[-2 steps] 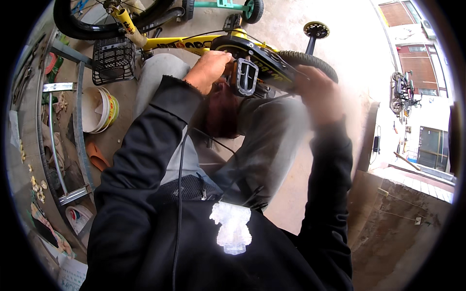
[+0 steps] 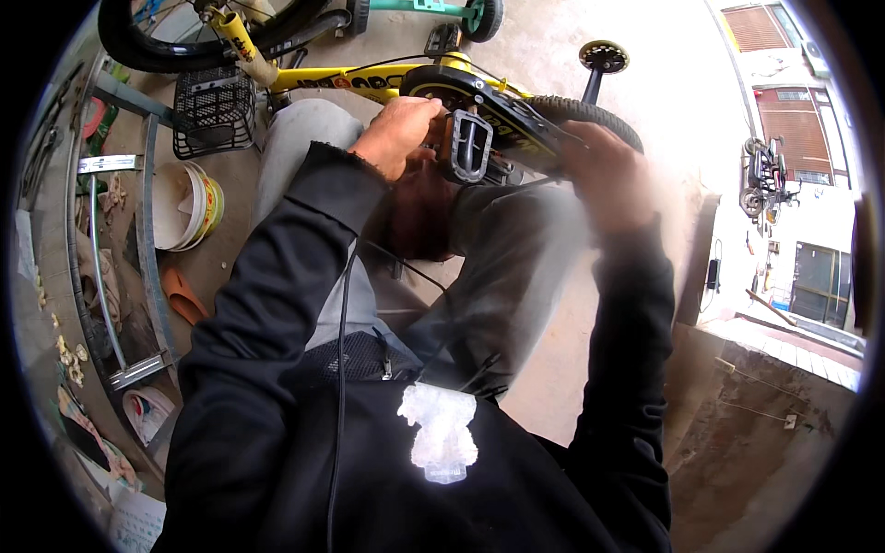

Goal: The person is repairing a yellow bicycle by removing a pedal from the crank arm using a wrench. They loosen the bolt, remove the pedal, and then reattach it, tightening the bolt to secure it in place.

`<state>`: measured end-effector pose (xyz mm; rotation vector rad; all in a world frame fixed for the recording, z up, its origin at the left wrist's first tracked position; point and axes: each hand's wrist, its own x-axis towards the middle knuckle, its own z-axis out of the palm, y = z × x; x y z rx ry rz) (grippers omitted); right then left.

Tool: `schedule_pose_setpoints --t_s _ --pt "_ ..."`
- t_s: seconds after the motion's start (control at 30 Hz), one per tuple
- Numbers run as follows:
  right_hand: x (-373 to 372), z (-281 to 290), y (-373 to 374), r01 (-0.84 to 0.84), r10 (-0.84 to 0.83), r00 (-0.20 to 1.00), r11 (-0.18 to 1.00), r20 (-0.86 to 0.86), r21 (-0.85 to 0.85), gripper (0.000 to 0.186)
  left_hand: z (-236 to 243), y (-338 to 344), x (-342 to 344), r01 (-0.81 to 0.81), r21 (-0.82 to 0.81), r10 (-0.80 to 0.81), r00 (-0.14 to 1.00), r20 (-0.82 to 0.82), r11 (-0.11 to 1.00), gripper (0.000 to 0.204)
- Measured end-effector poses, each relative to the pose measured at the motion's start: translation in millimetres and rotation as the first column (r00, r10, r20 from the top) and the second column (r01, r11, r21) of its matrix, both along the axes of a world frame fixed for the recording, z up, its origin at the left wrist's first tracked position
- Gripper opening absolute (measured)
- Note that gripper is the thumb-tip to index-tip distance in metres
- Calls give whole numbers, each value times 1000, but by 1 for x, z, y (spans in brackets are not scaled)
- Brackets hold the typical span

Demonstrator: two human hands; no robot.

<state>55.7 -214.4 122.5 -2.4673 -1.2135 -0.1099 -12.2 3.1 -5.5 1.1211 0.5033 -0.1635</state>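
Observation:
A yellow child's bicycle (image 2: 369, 81) lies tipped across the floor in front of my knees. My left hand (image 2: 398, 134) is closed beside the black pedal (image 2: 468, 146), its fingers curled in by the crank; what they grip is hidden. My right hand (image 2: 610, 175), smeared by motion, is closed at the rear end of the black chain guard (image 2: 502, 115), near the rear wheel (image 2: 608, 120). A thin, light sliver shows at its fingers, too blurred to name. Between my legs, under the pedal, is a dark red thing (image 2: 419, 217), partly hidden.
A training wheel (image 2: 603, 57) sticks up past the rear wheel. At the left are a black wire basket (image 2: 214, 115), a white bucket (image 2: 189, 207), an orange slipper-like thing (image 2: 184, 295) and a metal frame (image 2: 152, 240). A teal wheeled part (image 2: 424, 7) lies beyond the bicycle.
My right hand has shifted very slightly and stays blurred at the chain guard's rear end. My left hand keeps its place by the pedal.

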Motion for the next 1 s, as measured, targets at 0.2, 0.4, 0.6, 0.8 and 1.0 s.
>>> schedule_pose_setpoints --t_s 0.2,0.4,0.6,0.8,1.0 --pt "21 -2 16 91 -122 963 987 -239 -135 19 19 -16 2 -68 -211 75 997 27 975 47" --pt "30 -8 17 51 -92 969 982 -229 -179 20 16 -15 2 -59 -181 67 997 37 982 48" --pt "34 -10 17 51 -107 948 981 -300 -189 21 12 -16 2 -51 -198 68 994 80 979 46" --pt "43 -21 10 31 -85 943 985 -323 -170 22 12 -16 3 -43 -216 60 995 74 976 44" --pt "54 -36 1 61 -100 866 994 -490 -96 23 9 -18 5 -48 -224 64 996 66 973 44"
